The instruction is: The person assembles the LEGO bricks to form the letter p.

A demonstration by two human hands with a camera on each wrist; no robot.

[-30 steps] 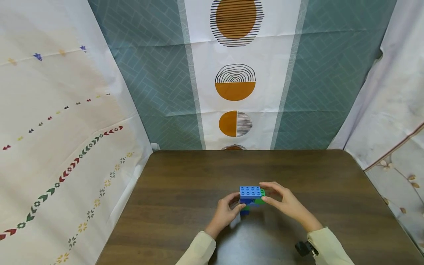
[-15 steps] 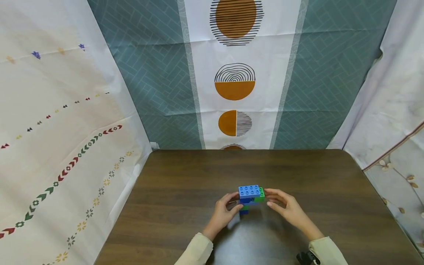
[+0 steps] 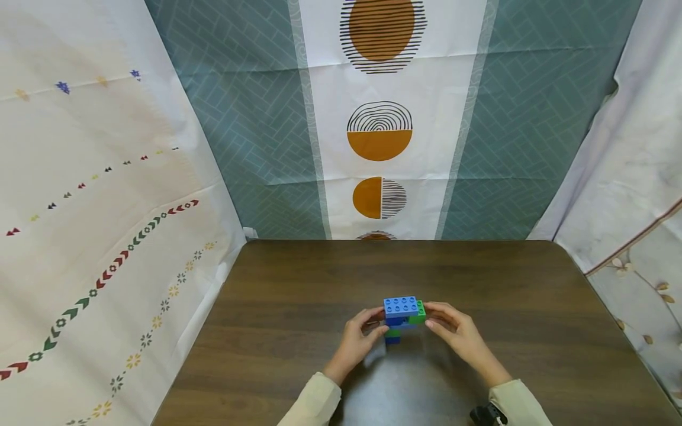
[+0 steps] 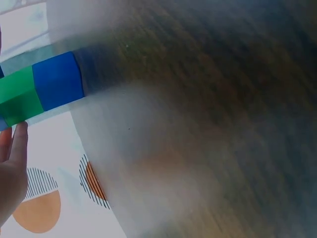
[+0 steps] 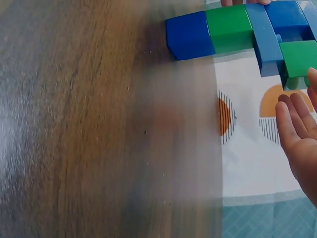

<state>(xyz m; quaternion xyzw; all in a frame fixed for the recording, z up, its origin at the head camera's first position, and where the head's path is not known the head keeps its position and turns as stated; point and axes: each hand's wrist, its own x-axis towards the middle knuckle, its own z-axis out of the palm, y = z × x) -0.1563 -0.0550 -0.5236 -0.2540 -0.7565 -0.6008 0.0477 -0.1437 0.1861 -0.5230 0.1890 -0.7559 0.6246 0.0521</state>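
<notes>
A stack of toy building bricks (image 3: 401, 306) stands upright on the table, between the two hands. Its top is a light blue studded brick; a green brick (image 3: 418, 317) juts out on the right. Lower down, the right wrist view shows a long light blue brick (image 5: 266, 42), a green brick (image 5: 229, 29) and a dark blue brick (image 5: 190, 37) at the bottom. My left hand (image 3: 354, 338) holds the stack's left side between thumb and fingers. At the right end, my right hand (image 3: 462, 338) has spread, slightly bent fingers close to the jutting green brick; contact is hard to tell.
The brown wooden table (image 3: 277, 296) surrounds the stack. A patterned green and white cloth (image 3: 245, 148) hangs behind it, with pale cloths (image 3: 106, 236) at the sides. A black wrist camera (image 3: 485, 414) sits by the right sleeve.
My right hand has drawn back from the green brick to the right, its thumb coming off the brick's front, and stays close. The left hand and the stack have barely moved.
</notes>
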